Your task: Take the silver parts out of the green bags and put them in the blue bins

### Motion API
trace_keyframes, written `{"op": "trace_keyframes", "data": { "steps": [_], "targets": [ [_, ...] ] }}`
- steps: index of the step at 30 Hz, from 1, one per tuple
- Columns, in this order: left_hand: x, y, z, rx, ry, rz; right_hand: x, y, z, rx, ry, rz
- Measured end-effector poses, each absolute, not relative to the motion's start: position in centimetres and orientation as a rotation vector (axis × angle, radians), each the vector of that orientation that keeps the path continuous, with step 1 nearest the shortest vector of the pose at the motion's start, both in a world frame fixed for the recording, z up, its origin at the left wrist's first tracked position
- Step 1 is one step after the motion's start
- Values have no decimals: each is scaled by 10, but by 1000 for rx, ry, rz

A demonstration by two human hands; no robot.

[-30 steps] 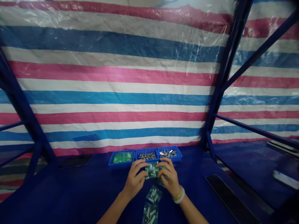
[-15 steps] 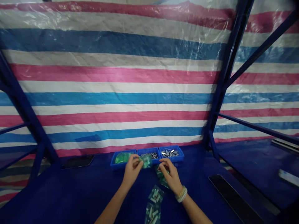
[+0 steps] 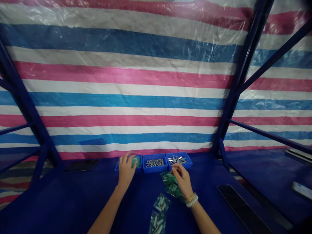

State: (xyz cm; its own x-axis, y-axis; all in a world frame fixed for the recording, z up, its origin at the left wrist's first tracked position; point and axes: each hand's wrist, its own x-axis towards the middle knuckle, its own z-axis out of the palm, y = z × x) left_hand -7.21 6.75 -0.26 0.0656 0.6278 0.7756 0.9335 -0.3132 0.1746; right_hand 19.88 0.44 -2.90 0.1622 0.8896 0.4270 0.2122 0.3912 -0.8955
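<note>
The left hand [image 3: 126, 169] is over the left one of three blue bins, its fingers apart and the thumb held away from the others. Green plastic bags [image 3: 136, 161] show in that left bin [image 3: 138, 169], partly hidden behind the hand; whether the fingertips touch them cannot be told. The right hand [image 3: 182, 180], with a pale beaded bracelet [image 3: 192, 199] at the wrist, is just in front of the right bin [image 3: 181, 166]. Its fingers are bent, with thumb and forefinger close together, but whether they grip anything cannot be told.

Beside and partly under the right hand lie two filled green bags, an upper bag [image 3: 167, 177] and a lower bag [image 3: 173, 189], overlapping on the blue surface [image 3: 85, 201]. Nearer the person are a third bag [image 3: 162, 203] and, next to it, a fourth bag [image 3: 157, 222], both with pale, elongated pieces inside.

The middle bin [image 3: 155, 169] holds many small metal parts [image 3: 155, 162]; the right bin holds longer metal pieces [image 3: 177, 160]. A dark flat device [image 3: 81, 165] lies at the back left, and a long black one [image 3: 243, 208] lies to the right. Behind the bins hangs a striped plastic sheet [image 3: 131, 74].
</note>
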Motion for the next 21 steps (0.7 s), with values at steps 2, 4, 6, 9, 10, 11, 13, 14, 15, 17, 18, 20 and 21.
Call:
{"op": "trace_keyframes", "data": {
  "steps": [2, 4, 6, 9, 10, 11, 13, 14, 15, 17, 18, 20, 21],
  "targets": [
    [-69, 62, -2, -1976, -1556, -1029, 203, 6, -31, -1255, -1495, 491],
    [-73, 60, -3, -1933, -1592, -1010, 207, 7, -33, -1415, -1652, 294],
    [-80, 60, -4, -1865, -1646, -1051, 208, 6, -33, -1549, -1762, 153],
    [-87, 60, -5, -1803, -1654, -1163, 208, 4, -31, -1635, -1902, 109],
    [-86, 59, -5, -1801, -1629, -1207, 208, 4, -30, -1630, -1958, 122],
    [-83, 58, -4, -1810, -1595, -1252, 208, 3, -29, -1622, -2012, 141],
    [-73, 52, -3, -1852, -1512, -1340, 209, 2, -30, -1614, -2094, 184],
    [-66, 48, -2, -1884, -1465, -1385, 210, 2, -30, -1613, -2120, 201],
    [-59, 43, -1, -1924, -1419, -1427, 211, 2, -31, -1607, -2135, 213],
    [-45, 33, -1, -2019, -1343, -1498, 213, 2, -34, -1565, -2138, 218],
    [-38, 29, -2, -2072, -1318, -1528, 215, 3, -35, -1532, -2128, 217],
    [-27, 20, -4, -2182, -1285, -1592, 217, 4, -35, -1452, -2083, 232],
    [-22, 16, -6, -2238, -1277, -1632, 217, 5, -34, -1402, -2038, 250]
  ]
}}
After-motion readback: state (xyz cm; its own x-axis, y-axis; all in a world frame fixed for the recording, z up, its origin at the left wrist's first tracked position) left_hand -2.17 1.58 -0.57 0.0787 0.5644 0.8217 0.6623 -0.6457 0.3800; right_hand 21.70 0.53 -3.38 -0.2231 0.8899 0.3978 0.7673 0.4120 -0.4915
